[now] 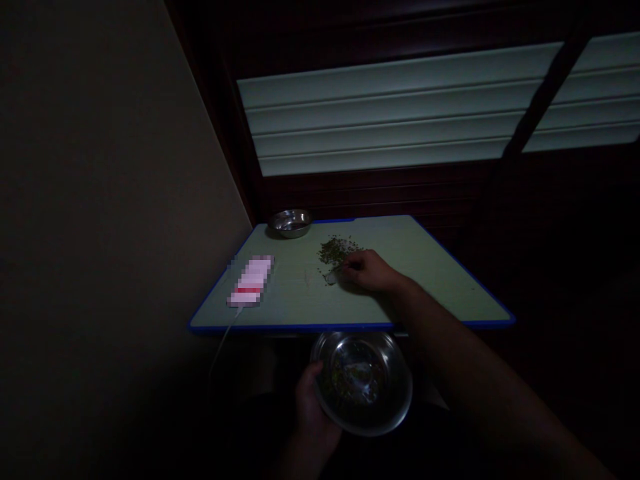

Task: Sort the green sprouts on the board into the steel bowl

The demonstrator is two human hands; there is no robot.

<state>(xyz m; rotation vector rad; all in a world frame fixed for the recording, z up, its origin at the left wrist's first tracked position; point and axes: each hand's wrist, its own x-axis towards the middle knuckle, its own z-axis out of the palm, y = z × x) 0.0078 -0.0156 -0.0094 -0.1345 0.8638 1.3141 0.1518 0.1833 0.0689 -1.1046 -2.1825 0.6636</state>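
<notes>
My left hand (315, 407) grips the left side of a shiny metal bowl (397, 400), thumb at the rim, just below the table's front edge. Inside that bowl lie small greenish grains or beans. Over the tabletop, my right hand (369, 270) is closed around what looks like a small spoon (331, 276), its rounded end pointing left and low over the surface. Right beside it spreads a loose pile of small green beans (334, 251), with some whitish bits on its right side. The dim light hides finer detail.
The pale green table (425, 287) has a blue rim. A second metal bowl (291, 225) stands at its back left corner. A lit phone (251, 281) lies at the left, its cable (223, 343) hanging over the front edge. A wall and dark louvred panels border the table.
</notes>
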